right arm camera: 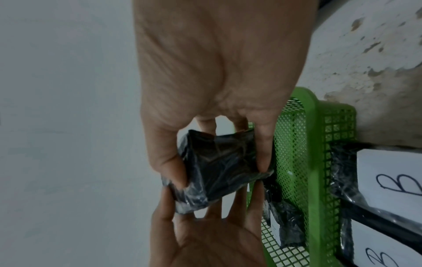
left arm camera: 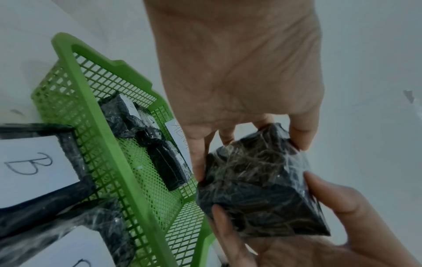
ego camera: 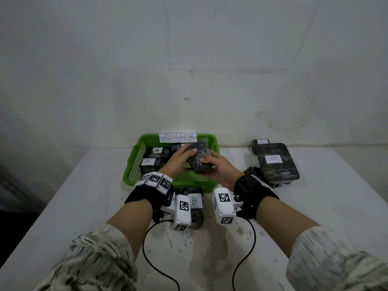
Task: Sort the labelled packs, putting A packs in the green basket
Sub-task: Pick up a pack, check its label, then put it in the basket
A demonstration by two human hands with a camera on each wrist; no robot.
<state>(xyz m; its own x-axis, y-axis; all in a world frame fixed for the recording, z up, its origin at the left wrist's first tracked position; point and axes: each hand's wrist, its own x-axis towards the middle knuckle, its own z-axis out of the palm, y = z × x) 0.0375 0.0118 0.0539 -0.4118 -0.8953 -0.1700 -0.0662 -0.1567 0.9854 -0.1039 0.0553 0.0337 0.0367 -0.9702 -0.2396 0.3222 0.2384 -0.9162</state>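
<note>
Both my hands hold one black, film-wrapped pack (ego camera: 199, 157) over the green basket (ego camera: 130, 171); its label does not show in any view. My left hand (ego camera: 184, 156) grips the pack's far left end and my right hand (ego camera: 212, 164) grips its near right end. In the left wrist view the left hand's fingers (left arm camera: 198, 162) curl round the pack (left arm camera: 258, 180). In the right wrist view the thumb and fingers (right arm camera: 262, 155) pinch the same pack (right arm camera: 223, 169). Two packs marked A (ego camera: 156, 152) (ego camera: 148, 162) lie in the basket's left half.
A paper sign reading ABNORMAL (ego camera: 178, 137) hangs on the basket's back wall. A pack marked B (ego camera: 194, 204) lies in front of the basket, under my wrists. A large B pack (ego camera: 275, 162) and an A pack (ego camera: 260, 142) sit at the right, near the wall.
</note>
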